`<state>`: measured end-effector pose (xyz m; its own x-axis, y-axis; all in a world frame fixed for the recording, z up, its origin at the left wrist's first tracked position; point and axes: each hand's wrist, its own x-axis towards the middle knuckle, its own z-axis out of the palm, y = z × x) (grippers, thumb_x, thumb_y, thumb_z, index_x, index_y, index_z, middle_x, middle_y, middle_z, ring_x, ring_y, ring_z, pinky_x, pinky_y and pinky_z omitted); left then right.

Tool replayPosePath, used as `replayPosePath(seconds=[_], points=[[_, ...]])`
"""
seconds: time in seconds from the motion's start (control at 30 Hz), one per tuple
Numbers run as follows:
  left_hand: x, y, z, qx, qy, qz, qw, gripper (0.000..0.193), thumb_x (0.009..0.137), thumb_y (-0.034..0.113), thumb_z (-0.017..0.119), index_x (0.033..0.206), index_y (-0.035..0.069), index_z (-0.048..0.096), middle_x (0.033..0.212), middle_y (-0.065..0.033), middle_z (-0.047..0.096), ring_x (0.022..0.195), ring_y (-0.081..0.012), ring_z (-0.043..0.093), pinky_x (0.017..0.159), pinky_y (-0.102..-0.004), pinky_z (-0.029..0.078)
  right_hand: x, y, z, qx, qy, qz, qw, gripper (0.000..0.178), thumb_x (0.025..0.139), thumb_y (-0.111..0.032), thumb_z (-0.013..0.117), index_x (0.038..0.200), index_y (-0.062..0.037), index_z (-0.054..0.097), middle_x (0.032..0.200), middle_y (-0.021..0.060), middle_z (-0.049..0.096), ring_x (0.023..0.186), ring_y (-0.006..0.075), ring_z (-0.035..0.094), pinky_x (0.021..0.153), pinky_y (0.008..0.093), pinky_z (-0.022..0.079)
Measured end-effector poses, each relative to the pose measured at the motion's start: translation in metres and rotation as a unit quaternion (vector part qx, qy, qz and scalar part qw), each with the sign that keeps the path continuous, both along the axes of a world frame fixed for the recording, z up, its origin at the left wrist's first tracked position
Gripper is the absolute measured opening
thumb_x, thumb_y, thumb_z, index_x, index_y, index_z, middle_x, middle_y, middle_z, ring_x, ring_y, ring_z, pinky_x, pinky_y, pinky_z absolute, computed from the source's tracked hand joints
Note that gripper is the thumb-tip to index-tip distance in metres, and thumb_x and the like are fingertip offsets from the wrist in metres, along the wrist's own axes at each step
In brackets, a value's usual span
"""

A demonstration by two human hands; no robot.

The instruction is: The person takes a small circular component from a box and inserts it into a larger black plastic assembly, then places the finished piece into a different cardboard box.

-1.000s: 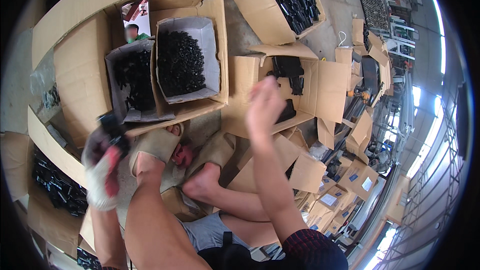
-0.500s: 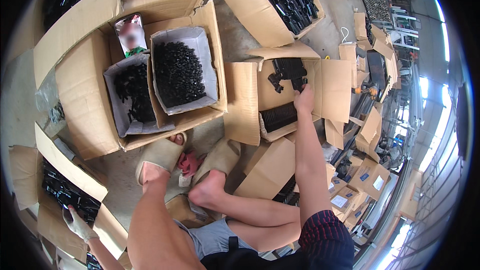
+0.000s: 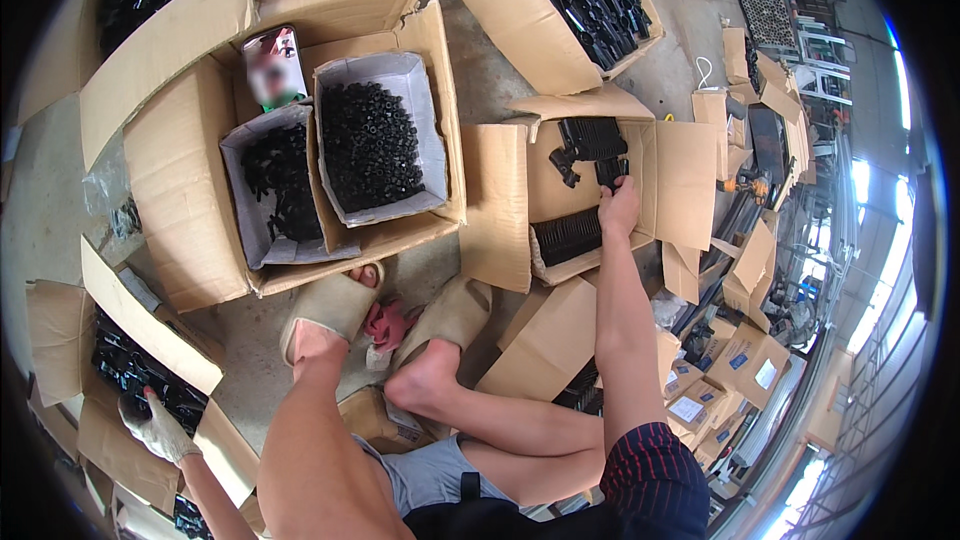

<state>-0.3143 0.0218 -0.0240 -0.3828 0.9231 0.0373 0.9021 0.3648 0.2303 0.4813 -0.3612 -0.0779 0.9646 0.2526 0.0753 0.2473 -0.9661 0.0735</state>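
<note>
My bare right hand (image 3: pixel 619 208) reaches into an open cardboard box (image 3: pixel 565 202) right of centre. Its fingers are closed on a small black plastic piece (image 3: pixel 611 172). Beside that piece lie a ribbed row of black parts (image 3: pixel 592 138) and a loose black fitting (image 3: pixel 566 168). Another black ribbed row (image 3: pixel 566 236) fills the near side of this box. At the lower left, my left hand (image 3: pixel 165 430), in a pale glove with dark fingers, is over a box of shiny black pieces (image 3: pixel 150 370). Its thumb stands apart from the fingers, and no held piece shows.
A large carton (image 3: pixel 190 190) holds two grey-lined trays, with small black rings (image 3: pixel 370 145) and black bits (image 3: pixel 280 180). A lit phone (image 3: pixel 273 70) leans inside it. More boxes of black parts (image 3: pixel 585 0) stand behind. Stacked cartons (image 3: pixel 745 355) lie at the right.
The whole view has shifted slightly right. My left hand has moved a little farther up over its box. My right hand keeps hold of the black plastic piece in the same box.
</note>
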Motion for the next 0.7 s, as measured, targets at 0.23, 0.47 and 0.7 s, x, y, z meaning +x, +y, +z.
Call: replayPosePath(seconds=[0.23,0.47,0.7], points=[[0.036,0.001,0.01,0.077,0.056,-0.058,0.994,0.063,0.094,0.032,0.076,0.145,0.005,0.054,0.144,-0.0168,0.057,0.131,-0.0315,0.056,0.112,-0.0423,0.045,0.001,0.001,0.007,-0.084,0.037,0.008,0.996,0.034,0.085,-0.025,0.078,0.113,-0.0074,0.069,0.113,0.0191,0.067,0.111,0.0406,0.064,0.093,0.051,0.052],[0.17,0.016,0.063,0.2,-0.267,-0.227,0.915,0.066,0.09,-0.001,0.075,0.149,0.0,0.048,0.15,-0.017,0.053,0.138,-0.0287,0.05,0.119,-0.0421,0.036,-0.032,0.02,0.046,0.127,0.036,0.039,0.99,0.026,0.095,-0.018,0.067,0.114,-0.0037,0.057,0.095,0.0171,0.07,0.087,0.032,0.071,0.077,0.0437,0.055],[0.291,0.008,0.091,-0.053,-0.427,-0.614,0.662,0.075,0.08,0.019,0.084,0.146,0.003,0.053,0.141,-0.0216,0.06,0.126,-0.0398,0.06,0.108,-0.046,0.047,-0.216,0.155,0.167,0.385,0.459,0.058,0.798,0.023,0.102,-0.006,0.06,0.123,-0.0021,0.054,0.088,0.0066,0.067,0.06,0.0086,0.059,0.052,0.0215,0.048]])
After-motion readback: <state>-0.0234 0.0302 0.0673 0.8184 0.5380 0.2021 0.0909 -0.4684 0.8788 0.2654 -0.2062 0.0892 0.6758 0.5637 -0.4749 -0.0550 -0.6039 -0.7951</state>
